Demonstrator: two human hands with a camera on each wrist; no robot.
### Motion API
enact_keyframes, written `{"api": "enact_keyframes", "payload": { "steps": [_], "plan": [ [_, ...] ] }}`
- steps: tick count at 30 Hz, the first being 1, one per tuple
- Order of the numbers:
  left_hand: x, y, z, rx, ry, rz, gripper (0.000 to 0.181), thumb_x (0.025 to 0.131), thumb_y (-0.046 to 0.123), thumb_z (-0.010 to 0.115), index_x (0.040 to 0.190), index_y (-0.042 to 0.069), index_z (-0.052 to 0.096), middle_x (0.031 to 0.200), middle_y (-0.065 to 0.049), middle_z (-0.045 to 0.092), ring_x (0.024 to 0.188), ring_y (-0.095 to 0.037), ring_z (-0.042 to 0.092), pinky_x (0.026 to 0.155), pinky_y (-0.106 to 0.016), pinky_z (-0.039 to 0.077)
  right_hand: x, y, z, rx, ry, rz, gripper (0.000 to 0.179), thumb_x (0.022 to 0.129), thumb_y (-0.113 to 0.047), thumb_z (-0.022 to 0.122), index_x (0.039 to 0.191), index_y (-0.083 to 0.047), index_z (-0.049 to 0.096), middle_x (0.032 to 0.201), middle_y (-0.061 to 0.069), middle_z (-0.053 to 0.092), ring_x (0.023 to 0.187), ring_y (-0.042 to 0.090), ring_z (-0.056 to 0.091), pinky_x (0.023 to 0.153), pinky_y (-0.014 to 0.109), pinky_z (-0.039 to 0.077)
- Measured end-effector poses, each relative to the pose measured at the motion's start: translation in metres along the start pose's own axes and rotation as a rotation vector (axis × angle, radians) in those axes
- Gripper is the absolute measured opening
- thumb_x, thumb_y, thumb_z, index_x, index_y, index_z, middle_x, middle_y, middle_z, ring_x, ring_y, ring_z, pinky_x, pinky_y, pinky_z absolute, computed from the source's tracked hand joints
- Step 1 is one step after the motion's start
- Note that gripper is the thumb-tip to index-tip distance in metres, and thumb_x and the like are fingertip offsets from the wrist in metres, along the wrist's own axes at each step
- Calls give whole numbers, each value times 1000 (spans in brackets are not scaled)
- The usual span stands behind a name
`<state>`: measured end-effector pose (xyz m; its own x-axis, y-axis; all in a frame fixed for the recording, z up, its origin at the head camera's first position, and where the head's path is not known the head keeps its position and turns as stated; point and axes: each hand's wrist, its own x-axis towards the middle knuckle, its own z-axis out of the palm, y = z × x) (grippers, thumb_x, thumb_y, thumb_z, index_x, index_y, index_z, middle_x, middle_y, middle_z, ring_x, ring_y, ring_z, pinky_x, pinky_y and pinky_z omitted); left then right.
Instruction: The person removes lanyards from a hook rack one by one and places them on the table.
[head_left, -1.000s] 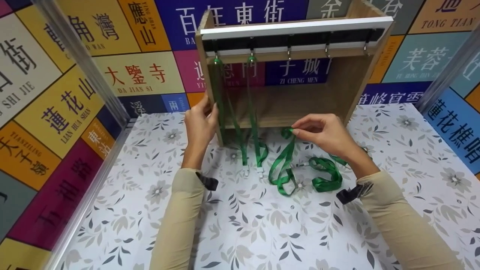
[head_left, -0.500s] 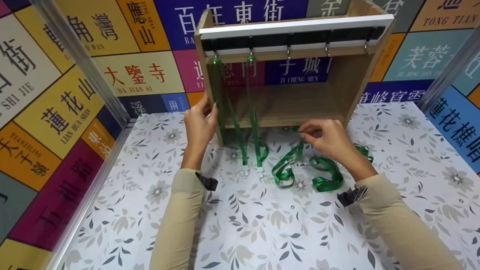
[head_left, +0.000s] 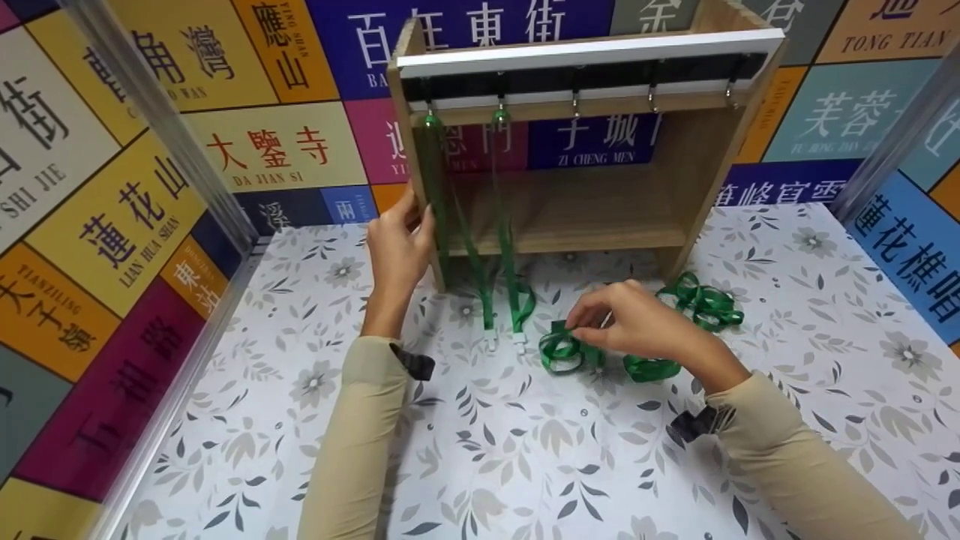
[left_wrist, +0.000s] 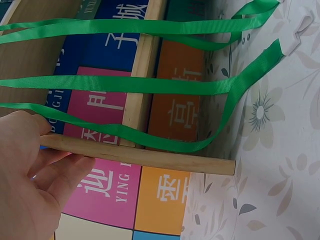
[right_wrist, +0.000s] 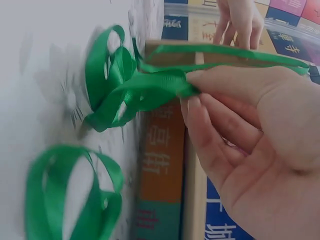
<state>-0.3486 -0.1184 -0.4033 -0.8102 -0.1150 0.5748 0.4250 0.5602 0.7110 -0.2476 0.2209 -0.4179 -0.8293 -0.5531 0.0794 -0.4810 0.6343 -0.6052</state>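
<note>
My left hand (head_left: 397,247) grips the left side panel of a wooden rack (head_left: 600,238); in the left wrist view the thumb and fingers lie on either side of the panel (left_wrist: 165,160). My right hand (head_left: 637,319) pinches a green ribbon lanyard (right_wrist: 150,92) between thumb and fingertips, low over the table. The rest of that lanyard trails in loops on the tabletop. Two more green lanyards hang from the rack's two leftmost hooks, a left one (head_left: 474,259) and a right one (head_left: 506,247), their white clips (head_left: 520,341) down at the table.
Two bunched green lanyards lie on the flowered tabletop (head_left: 480,450), a near one (head_left: 652,369) partly behind my right hand and a farther one (head_left: 709,307) by the rack's right foot. Bare metal hooks (head_left: 576,105) line the rack's top rail. Colourful sign-patterned walls (head_left: 277,150) stand behind.
My right hand has drawn back from the rack toward me, still pinching the lanyard, whose ribbon now lies more bunched. The farther bunch shows fully. My left hand has stayed put.
</note>
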Motion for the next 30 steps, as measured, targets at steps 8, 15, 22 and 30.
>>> {"api": "enact_keyframes", "payload": {
  "steps": [8,15,22,30],
  "plan": [
    [0,1,0,32,9,2,45,105,21,72,150,19,66,126,-11,80,112,-20,81,98,-37,65,0,5,15,178,109,195,17,102,-16,75,111,-5,84,99,11,84,82,20,82,70,26,65],
    [0,0,-1,31,3,-18,45,106,23,71,150,21,67,128,-10,80,112,-20,80,99,-38,65,4,14,23,97,107,230,21,100,-9,72,117,-3,82,107,14,84,94,25,83,92,42,63],
    [0,0,-1,8,-6,-20,47,106,21,70,153,20,64,132,-12,78,115,-20,79,99,-36,65,11,16,33,16,102,197,6,97,-17,81,98,-17,87,90,-1,83,81,14,76,86,45,58],
    [0,0,0,17,5,-3,45,106,20,71,151,20,66,129,-12,79,114,-21,80,98,-36,65,20,24,30,-42,131,250,8,99,-17,78,94,-14,84,88,3,81,81,20,71,90,47,54]
  ]
}}
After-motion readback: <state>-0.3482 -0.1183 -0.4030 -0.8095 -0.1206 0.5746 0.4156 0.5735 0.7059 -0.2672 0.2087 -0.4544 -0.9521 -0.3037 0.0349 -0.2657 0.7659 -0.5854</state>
